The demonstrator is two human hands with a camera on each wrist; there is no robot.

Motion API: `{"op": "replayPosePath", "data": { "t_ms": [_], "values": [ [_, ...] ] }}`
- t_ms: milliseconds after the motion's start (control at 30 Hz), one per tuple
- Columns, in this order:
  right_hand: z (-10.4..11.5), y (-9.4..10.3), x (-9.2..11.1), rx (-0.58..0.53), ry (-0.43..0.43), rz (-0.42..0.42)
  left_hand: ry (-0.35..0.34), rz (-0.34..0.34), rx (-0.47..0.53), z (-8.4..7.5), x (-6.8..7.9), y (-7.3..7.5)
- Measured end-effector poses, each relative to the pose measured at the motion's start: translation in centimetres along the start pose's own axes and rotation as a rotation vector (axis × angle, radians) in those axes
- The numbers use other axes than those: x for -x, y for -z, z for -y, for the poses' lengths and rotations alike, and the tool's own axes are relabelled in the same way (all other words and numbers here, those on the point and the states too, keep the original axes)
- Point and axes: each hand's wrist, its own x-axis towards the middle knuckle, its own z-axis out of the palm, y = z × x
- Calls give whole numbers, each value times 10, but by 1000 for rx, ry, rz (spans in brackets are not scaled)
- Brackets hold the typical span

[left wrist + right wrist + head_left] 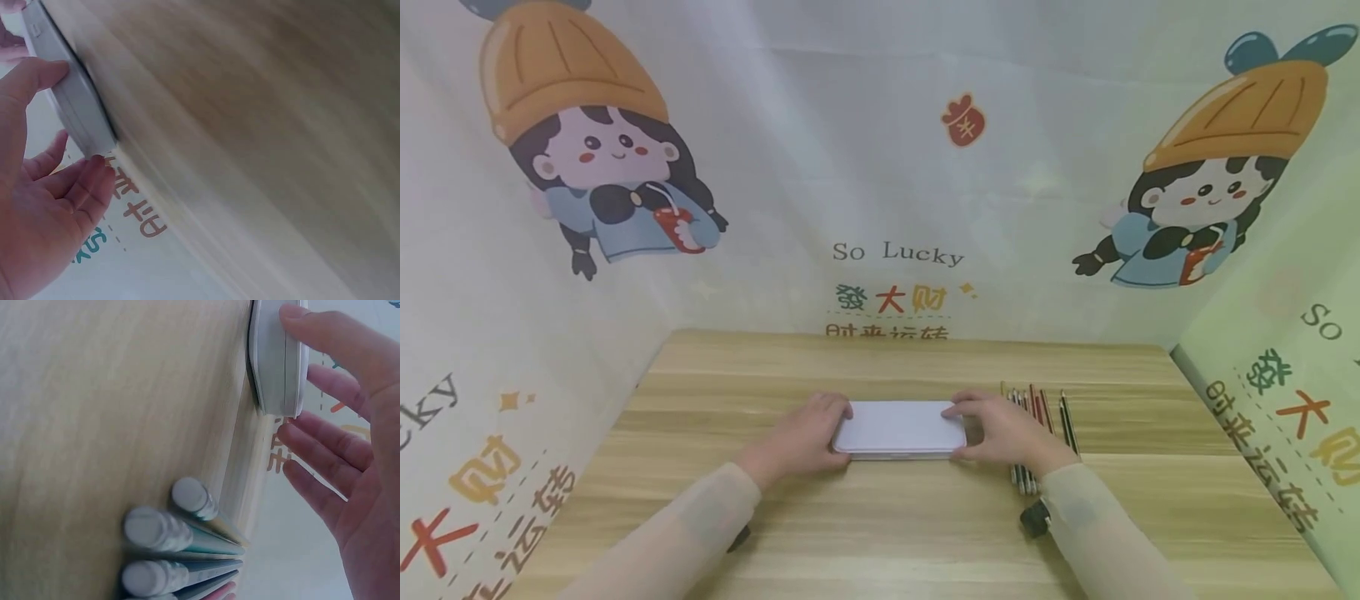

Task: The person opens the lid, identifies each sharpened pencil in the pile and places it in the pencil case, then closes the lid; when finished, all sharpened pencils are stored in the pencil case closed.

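Note:
A white pencil case point(898, 427), flat with rounded corners, lies on the table with its lid down. My left hand point(801, 440) holds its left end, thumb on the near side and fingers at the far side. At the opposite end, my right hand point(1006, 429) grips the case in the same way. The left wrist view shows the left thumb point(50, 74) against the side of the case point(78, 103). In the right wrist view, the right thumb point(306, 322) presses the side of the case point(273, 362), along which a seam runs.
Several pencils point(1017, 477) lie to the right of the case, partly hidden under my right forearm. Their pale ends point(147, 528) show close up in the right wrist view. The wooden table point(880, 533) meets a printed cloth backdrop point(820, 125) at the back and sides.

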Motion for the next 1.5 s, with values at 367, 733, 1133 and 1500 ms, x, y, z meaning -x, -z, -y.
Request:
{"op": "replayPosePath", "data": {
  "t_ms": [367,733,1133,1500],
  "values": [
    [-3,0,-2,47,39,-57,-1,-39,-1,4,-1,-3],
    [-8,-2,-5,5,75,-91,-37,-65,-36,9,-5,-4],
    [-13,-2,-7,-54,57,-54,-55,-91,-56,14,-8,-11],
    [-12,1,-9,-76,41,-24,-49,-58,-19,12,-11,-7]
  ]
}}
